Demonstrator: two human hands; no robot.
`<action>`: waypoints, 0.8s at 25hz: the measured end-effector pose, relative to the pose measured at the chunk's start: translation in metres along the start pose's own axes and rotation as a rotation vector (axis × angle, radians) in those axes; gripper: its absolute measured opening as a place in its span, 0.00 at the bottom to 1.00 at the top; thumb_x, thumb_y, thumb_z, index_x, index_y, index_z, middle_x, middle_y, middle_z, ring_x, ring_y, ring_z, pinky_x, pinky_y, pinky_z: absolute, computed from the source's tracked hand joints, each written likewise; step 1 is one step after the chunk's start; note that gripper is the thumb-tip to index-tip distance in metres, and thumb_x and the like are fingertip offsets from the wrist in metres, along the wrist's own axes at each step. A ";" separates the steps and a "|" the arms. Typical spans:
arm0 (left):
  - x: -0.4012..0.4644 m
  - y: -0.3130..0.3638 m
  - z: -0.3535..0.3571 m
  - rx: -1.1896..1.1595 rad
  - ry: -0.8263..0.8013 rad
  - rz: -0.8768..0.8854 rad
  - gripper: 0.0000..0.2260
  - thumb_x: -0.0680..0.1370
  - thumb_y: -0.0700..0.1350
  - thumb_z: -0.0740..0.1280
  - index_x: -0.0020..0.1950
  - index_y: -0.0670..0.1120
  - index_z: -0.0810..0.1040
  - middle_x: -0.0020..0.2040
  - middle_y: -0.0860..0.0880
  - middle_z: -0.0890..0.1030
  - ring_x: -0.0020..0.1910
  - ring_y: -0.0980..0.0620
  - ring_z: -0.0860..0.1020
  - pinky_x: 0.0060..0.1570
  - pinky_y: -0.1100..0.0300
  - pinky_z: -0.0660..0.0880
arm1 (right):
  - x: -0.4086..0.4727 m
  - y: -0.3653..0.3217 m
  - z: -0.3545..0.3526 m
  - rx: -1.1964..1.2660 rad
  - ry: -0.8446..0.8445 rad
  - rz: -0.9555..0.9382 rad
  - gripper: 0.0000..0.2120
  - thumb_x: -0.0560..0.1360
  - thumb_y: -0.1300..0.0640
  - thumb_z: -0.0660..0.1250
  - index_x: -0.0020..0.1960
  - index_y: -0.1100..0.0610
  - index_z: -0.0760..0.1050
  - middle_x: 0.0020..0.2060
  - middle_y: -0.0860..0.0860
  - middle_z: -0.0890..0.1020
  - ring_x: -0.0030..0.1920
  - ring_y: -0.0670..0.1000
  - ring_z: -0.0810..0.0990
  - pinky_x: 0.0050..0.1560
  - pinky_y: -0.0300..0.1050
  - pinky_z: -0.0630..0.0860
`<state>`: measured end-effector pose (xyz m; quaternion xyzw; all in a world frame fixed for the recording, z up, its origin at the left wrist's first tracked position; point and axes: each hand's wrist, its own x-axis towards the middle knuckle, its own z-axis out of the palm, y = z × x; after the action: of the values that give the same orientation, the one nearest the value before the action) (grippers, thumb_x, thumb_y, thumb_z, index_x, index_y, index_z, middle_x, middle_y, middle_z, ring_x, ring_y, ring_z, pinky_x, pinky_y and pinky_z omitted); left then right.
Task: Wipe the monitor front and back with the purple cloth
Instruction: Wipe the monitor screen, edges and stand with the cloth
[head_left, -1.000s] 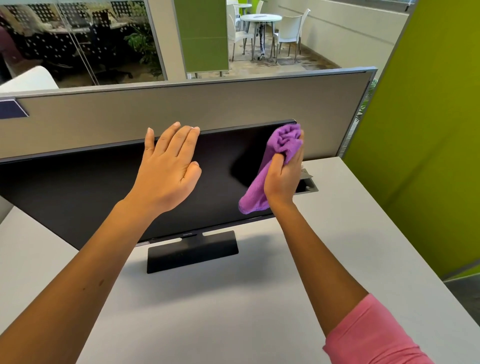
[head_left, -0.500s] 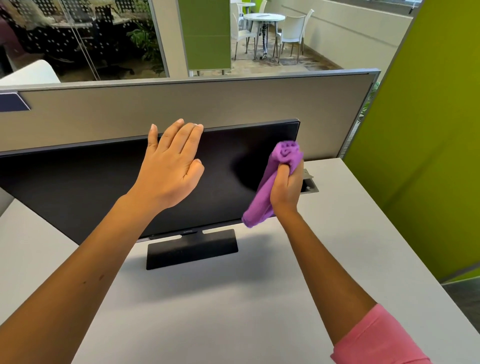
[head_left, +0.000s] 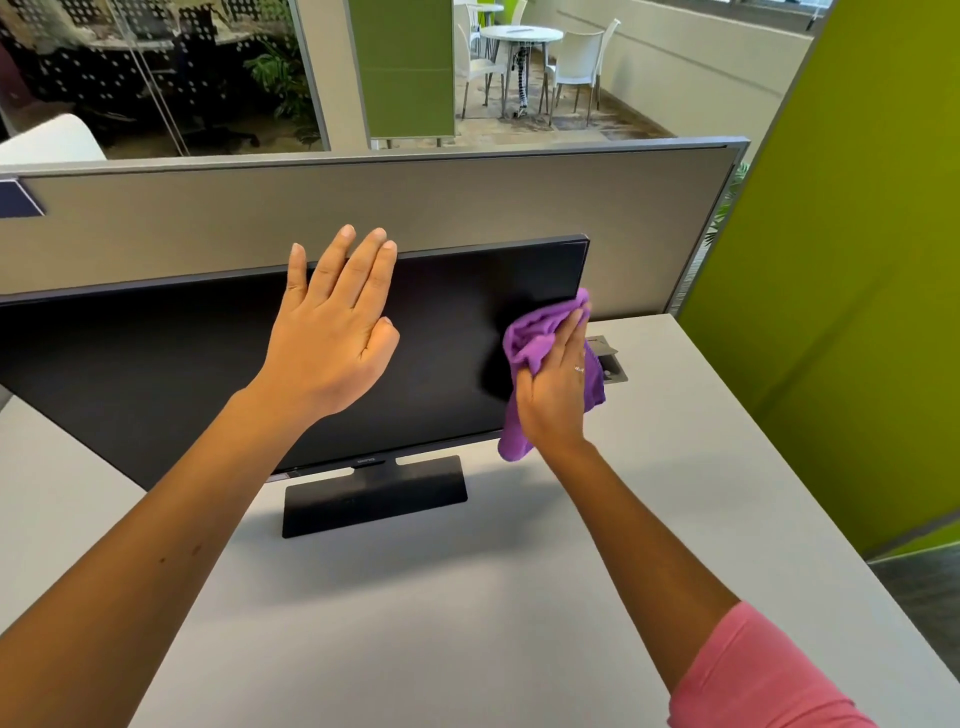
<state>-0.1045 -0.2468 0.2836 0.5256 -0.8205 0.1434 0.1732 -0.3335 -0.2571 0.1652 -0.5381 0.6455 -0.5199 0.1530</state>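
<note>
Fingers (head_left: 358, 270) of the left hand (head_left: 332, 343) are lying straight and close together, palm flat toward the dark screen, gripping nothing; their tips are reaching the top edge of the monitor (head_left: 156, 364). Fingers (head_left: 569, 332) of the right hand (head_left: 553, 395) are curling around a bunched cloth (head_left: 535, 338), pinning it against the glass.

Largest first: the desk (head_left: 519, 597), pale grey, is carrying everything. A grey partition (head_left: 363, 208) is running along its far edge, and a green wall panel (head_left: 857, 260) is standing past its right edge.

The monitor is standing upright on the desk, close to the far edge, with its screen off and facing the camera. Its left end is running out of view. Its flat black stand (head_left: 374, 493) is sitting on the desk below the screen's lower edge.

Both forearms are reaching in from the near edge; a pink sleeve (head_left: 753, 675) is covering the right upper arm at the near right corner.

The cloth, purple, is pressing on the screen's right end, about mid-height, with one tail hanging down past the monitor's lower right corner. A small grey cable port (head_left: 610, 364) is showing in the desk just beyond the cloth. A ring (head_left: 578, 369) is showing on one right finger.
</note>
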 end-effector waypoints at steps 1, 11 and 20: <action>0.000 0.000 0.000 0.003 -0.003 0.002 0.28 0.77 0.49 0.46 0.78 0.47 0.50 0.79 0.51 0.50 0.78 0.50 0.44 0.74 0.45 0.37 | -0.006 0.009 0.005 -0.128 -0.045 -0.012 0.35 0.79 0.50 0.60 0.77 0.54 0.42 0.77 0.54 0.53 0.75 0.57 0.58 0.72 0.55 0.63; -0.001 -0.002 0.001 0.035 -0.004 0.001 0.29 0.77 0.49 0.47 0.78 0.46 0.49 0.79 0.50 0.50 0.78 0.50 0.43 0.73 0.45 0.37 | -0.001 -0.010 0.014 -0.216 0.085 -0.088 0.34 0.77 0.49 0.59 0.76 0.61 0.48 0.75 0.61 0.56 0.73 0.65 0.59 0.69 0.60 0.65; 0.000 0.024 0.015 0.100 0.044 -0.107 0.32 0.75 0.49 0.48 0.77 0.39 0.48 0.78 0.42 0.49 0.77 0.43 0.43 0.73 0.44 0.38 | -0.041 0.059 0.018 -0.113 -0.127 0.092 0.30 0.79 0.52 0.60 0.76 0.52 0.50 0.73 0.53 0.63 0.70 0.56 0.67 0.67 0.46 0.70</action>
<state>-0.1288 -0.2431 0.2690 0.5735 -0.7790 0.1861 0.1720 -0.3357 -0.2382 0.0935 -0.5474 0.6870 -0.4399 0.1867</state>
